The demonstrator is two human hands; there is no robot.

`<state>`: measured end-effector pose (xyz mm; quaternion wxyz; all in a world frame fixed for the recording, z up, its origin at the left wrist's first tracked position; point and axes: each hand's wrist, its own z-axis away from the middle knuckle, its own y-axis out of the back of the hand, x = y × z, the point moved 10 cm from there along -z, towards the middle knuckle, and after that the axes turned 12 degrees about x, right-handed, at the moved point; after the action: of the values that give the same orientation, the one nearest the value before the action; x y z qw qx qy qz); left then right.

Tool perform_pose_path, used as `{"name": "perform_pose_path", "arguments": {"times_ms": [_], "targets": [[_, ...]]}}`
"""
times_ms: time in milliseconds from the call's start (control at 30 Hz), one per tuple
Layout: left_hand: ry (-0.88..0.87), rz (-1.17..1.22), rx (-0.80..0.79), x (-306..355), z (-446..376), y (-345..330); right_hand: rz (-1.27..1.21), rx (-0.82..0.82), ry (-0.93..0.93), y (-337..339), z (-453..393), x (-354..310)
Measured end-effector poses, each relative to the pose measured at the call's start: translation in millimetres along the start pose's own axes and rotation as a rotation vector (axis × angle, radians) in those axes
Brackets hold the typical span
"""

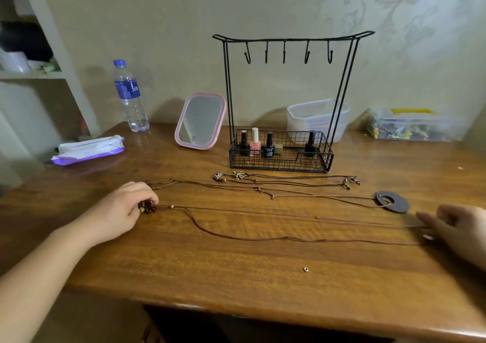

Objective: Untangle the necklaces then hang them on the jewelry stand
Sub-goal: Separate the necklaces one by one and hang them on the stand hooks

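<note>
Thin, limp cords (263, 211) lie stretched along the surface before the stand (284, 100). Left hand (123, 211) pinches the bead cluster; right hand (457, 229), blurred, grip unclear. Best lifted by the loop.

Two bare arms, left hand (123, 208) and forearm entering from 7 o'clock, no sleeve, no watch, no rings showing, right hand (457, 227) entering at 3 o'clock, motion-blurred, wrist bare, short plain fingernails

necklaces (263, 206) on table (210, 263), empty jewelry stand (286, 100)
</note>
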<state>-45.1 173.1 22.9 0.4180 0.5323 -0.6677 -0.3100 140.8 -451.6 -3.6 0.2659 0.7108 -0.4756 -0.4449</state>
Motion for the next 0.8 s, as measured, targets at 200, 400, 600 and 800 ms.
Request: {"name": "perform_pose_path", "arguments": {"times_ms": [200, 400, 600, 800], "targets": [[0.095, 0.02, 0.042, -5.4, -1.8, -0.1, 0.09, 0.07, 0.147, 24.8, 17.6, -55.1], [0.048, 0.085, 0.021, 11.2, -1.7, -7.5, -0.068, -0.029, 0.467, 14.7, 43.4, -121.7], [0.123, 0.093, 0.145, 0.8, -1.3, -3.4, -0.094, -0.075, 0.383, -4.1, 31.6, -106.7], [0.171, 0.097, 0.176, -1.2, 1.2, -3.9, -0.049, -0.06, 0.385, -7.2, 29.9, -107.3]]}}
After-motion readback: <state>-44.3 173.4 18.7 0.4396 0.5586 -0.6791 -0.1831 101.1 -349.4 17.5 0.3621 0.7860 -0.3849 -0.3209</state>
